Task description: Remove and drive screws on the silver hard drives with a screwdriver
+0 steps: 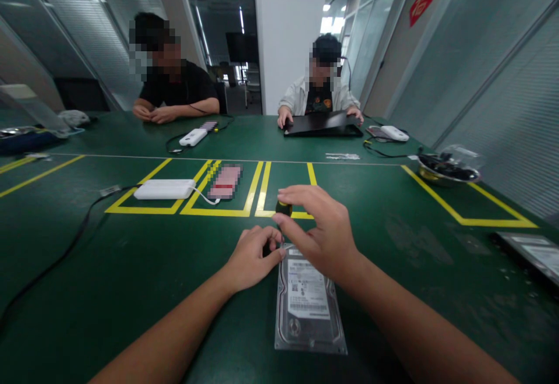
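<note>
A hard drive lies label up on the green table in front of me. Above its far end, my right hand has thumb and fingers around the black-and-yellow handle of a screwdriver, which stands roughly upright. The shaft runs down toward the drive's far left corner, where its tip is hard to see. My left hand rests at that same corner, its thumb and index finger closed near the tip and the drive's edge. Whatever lies between those two fingers is too small to make out.
A white power bank is cabled to a phone within yellow tape outlines. On the right are a metal bowl of dark parts and another drive-like device. Two people sit opposite; one holds a black panel.
</note>
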Available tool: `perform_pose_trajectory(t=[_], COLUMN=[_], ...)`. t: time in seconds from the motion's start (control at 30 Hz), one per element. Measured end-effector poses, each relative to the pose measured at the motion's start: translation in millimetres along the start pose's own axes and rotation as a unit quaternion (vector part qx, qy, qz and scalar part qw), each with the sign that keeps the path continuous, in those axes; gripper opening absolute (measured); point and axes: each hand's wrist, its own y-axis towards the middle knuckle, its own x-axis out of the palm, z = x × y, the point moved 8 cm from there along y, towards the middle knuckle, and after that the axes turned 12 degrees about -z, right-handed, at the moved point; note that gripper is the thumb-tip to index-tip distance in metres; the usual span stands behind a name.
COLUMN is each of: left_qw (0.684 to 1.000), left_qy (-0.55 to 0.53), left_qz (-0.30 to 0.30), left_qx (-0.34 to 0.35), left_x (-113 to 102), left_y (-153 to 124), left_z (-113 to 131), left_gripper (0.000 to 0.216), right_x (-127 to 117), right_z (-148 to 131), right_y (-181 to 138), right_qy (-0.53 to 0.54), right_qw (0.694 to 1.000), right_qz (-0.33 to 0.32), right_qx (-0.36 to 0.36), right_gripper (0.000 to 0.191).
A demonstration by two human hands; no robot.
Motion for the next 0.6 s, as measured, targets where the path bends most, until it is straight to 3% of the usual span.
perform_pose_trajectory(t=[0.27,0.6], left_qw=[1.000,1.000], left_qy=[0.010,0.002], left_qz=[0.004,0.003], left_qx=[0.007,0.013], left_x=[-1.7,-2.5], left_y=[-0.8,-0.9], left_z=[2.8,4.1], left_gripper=[0.021,0.018], right_x=[-1.7,-1.3], right_z=[2.2,0.9], right_y=[-2.1,0.2], right_qy=[-0.014,-0.019], right_qw=[0.999,1.000], right_qz=[0.013,0.004], right_qx=[0.031,0.011], right_gripper=[0.012,0.011])
